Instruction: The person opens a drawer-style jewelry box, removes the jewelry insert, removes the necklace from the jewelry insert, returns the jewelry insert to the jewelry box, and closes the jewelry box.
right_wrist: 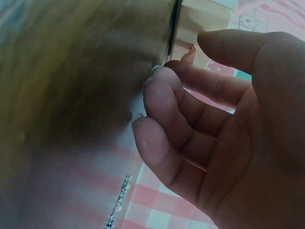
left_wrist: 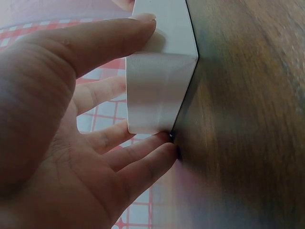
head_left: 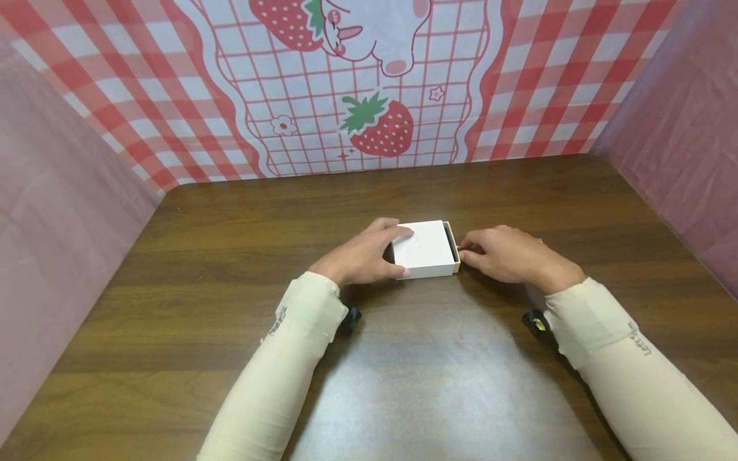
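A white box [head_left: 423,246] lies flat on the table, its tan inner drawer [head_left: 454,248] sticking out a little on the right side. My left hand [head_left: 366,253] grips the box's left end, thumb on the near side and fingers at the far side and top. In the left wrist view, the thumb presses the white wall [left_wrist: 155,93] near its edge. Beside the drawer is my right hand [head_left: 507,255], with bent fingers. The right wrist view has a small brown pull tab [right_wrist: 189,55] between thumb and forefinger, which stand apart; the drawer's front [right_wrist: 186,28] is behind it.
The brown wooden table [head_left: 438,365] runs up to a red-and-white checked cloth [head_left: 542,83] with strawberries at the back. Pinkish cloth [head_left: 674,141] hangs at both sides. Small dark devices [head_left: 536,322] sit under the wrists.
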`<state>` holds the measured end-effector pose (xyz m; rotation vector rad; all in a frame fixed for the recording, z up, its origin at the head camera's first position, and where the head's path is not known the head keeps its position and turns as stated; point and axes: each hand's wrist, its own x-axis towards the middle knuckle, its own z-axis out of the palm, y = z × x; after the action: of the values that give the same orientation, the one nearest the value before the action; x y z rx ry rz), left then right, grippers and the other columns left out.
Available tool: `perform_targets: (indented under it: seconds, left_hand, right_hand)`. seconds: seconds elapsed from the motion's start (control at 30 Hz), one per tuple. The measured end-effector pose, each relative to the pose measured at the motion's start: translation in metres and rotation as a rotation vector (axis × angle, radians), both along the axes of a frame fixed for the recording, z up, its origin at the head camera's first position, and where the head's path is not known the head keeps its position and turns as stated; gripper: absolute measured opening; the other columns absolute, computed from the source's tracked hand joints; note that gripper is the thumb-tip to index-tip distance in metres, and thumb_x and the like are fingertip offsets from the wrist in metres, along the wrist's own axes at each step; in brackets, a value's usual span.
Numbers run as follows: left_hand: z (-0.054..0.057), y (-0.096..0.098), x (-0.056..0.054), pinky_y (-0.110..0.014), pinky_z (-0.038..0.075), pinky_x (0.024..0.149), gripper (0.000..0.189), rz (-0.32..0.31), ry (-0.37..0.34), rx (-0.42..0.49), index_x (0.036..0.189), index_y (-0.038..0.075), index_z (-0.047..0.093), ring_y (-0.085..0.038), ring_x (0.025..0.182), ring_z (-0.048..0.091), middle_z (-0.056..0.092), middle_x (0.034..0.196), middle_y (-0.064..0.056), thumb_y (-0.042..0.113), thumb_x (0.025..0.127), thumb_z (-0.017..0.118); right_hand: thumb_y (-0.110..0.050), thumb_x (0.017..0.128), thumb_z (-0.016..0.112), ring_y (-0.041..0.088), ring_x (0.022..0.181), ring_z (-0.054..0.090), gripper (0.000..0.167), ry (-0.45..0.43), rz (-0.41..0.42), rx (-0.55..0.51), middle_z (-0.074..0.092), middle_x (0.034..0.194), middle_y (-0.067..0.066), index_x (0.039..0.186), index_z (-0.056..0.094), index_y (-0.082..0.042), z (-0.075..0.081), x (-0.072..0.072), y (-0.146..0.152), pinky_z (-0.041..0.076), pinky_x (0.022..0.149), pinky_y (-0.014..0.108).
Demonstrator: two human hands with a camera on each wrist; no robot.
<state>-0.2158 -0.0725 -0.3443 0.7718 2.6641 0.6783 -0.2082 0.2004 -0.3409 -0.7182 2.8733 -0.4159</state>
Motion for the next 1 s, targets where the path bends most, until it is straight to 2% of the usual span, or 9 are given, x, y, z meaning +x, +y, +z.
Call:
perform_targets:
  seconds: [1.0]
  left_hand:
    - [-0.0008,0.0002,-0.0004,-0.044,0.036,0.11,0.073,0.0,0.01,-0.003,0.154,0.026,0.04,-0.023,0.139,0.037,0.023,0.162,-0.006,0.036,0.09,0.075]
  right_hand:
    - [-0.025,0.098,0.063,0.024,0.094,0.066,0.027,-0.001,0.007,-0.009,0.072,0.105,0.007,0.115,0.071,-0.006,0.001,0.0018,-0.0016,0.05,0.086,0.052]
